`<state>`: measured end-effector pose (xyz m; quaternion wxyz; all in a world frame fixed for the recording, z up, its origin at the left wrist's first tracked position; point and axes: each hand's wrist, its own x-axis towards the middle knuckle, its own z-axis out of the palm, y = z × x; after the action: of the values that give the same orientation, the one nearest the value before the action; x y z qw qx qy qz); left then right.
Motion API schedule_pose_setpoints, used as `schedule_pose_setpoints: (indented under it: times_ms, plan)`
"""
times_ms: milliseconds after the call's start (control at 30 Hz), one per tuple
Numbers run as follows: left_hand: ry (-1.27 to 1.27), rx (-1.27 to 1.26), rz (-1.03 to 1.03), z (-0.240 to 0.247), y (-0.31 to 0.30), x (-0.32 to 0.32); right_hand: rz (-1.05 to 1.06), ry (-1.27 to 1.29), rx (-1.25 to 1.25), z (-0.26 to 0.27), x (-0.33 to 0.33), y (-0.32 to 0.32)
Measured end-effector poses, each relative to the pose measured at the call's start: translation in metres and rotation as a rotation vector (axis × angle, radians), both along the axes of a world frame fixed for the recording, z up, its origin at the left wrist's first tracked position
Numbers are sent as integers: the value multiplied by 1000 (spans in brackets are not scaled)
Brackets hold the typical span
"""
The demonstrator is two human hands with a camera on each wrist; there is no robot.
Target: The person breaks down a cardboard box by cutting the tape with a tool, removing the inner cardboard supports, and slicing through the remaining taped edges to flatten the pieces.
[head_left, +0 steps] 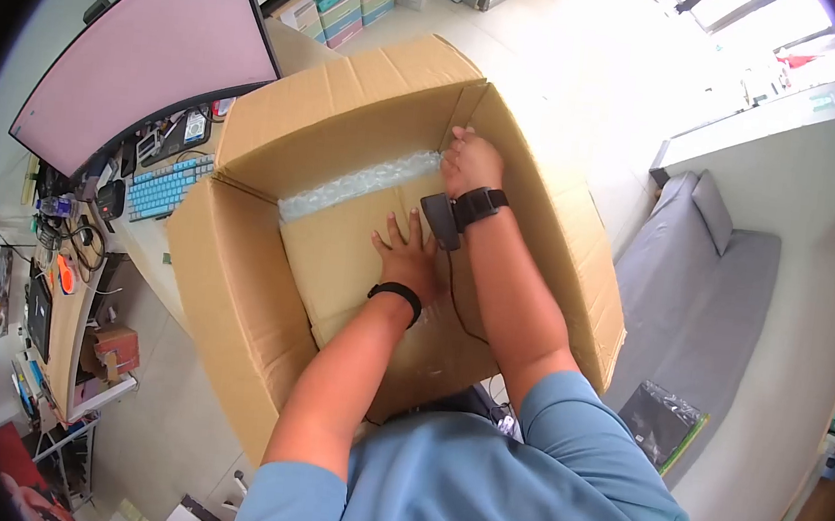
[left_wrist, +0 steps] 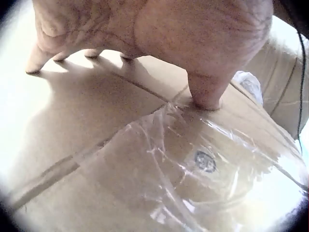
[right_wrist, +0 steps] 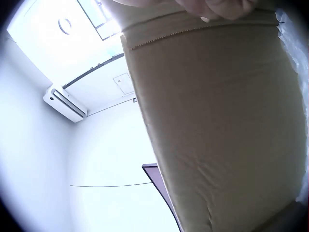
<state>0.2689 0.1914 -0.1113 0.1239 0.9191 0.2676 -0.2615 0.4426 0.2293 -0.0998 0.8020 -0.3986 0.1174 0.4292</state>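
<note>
An uncovered cardboard box (head_left: 234,283) stands in front of the person, its flaps raised. Inside lies a flat cardboard piece (head_left: 338,253) with clear tape (left_wrist: 159,140) across its seam. The left hand (head_left: 412,265) presses down on this cardboard, fingers spread and fingertips on the surface. A strip of bubble wrap (head_left: 359,190) runs along the far inner wall. The right hand (head_left: 472,165) is at the far right inner corner, beside the end of the bubble wrap, with bent fingers close to the wall. I cannot tell whether it pinches anything there.
On the left, a desk bears a curved monitor (head_left: 156,55), a blue keyboard (head_left: 168,186) and cables. A grey sofa (head_left: 698,267) stands on the right. Stacked drawer boxes (head_left: 341,12) stand beyond the box. A cable (head_left: 464,300) hangs from the right wrist camera.
</note>
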Motion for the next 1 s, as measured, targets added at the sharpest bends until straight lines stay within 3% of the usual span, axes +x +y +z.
schedule_pose_setpoints:
  times_ms: [133,233,300,367,433,467,500,533,600,633,700,767,867,1000]
  plan:
    - [-27,21,19,-1,5,2,-8,-13,80,17,-3,-2]
    - [-46,22,17,-3,5,1,-31,-132,-67,43,-1,-1]
    - [-55,29,11,-3,-1,0,58,33,108,35,11,-3]
    - [-31,-1,14,1,4,2,28,-26,16,84,-4,-8]
    - [-42,2,21,-1,3,-2,-286,-613,-152,150,-12,-4]
    - [-62,12,24,-2,2,1,-380,-1017,86,167,8,-7]
    - [-65,-2,21,-3,2,3,-292,-839,265,226,9,-22]
    - [-69,-4,20,-3,0,1,-258,-833,228,258,10,-25]
    - [-116,52,14,10,3,5,-120,-930,263,235,16,-33]
    - [-86,26,17,13,3,4,-107,-696,168,232,5,-35]
    - [-36,-24,27,9,4,2,-63,-503,29,198,-15,-46]
    - [-38,-13,23,8,2,-2,2,-293,-60,135,-21,-53]
    - [-42,9,7,7,2,0,154,-300,-207,66,-22,-44]
    - [-53,21,2,8,2,-2,137,-366,-231,57,-8,-31]
